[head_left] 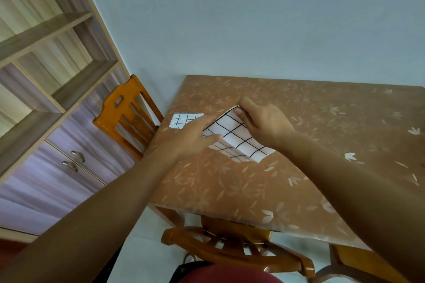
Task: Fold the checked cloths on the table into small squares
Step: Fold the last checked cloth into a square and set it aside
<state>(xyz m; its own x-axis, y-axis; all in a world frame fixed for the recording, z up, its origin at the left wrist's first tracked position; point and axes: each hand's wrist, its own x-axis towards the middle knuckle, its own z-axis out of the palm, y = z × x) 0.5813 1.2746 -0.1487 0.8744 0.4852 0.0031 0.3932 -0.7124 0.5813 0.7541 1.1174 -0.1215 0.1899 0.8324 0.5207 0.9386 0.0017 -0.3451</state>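
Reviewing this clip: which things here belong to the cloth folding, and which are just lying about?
In the job: half-folded checked cloth, touched by the left hand, its far corner pinched by the right hand; small folded checked cloth; table.
Lying about: wooden chair at the left; wooden chair at the near side; shelf cabinet.

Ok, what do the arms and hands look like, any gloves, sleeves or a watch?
The left hand and right hand are bare, with no gloves, rings or watch visible. The left forearm and right forearm are bare too, with no sleeve in frame. A dark red garment shows at the bottom edge.
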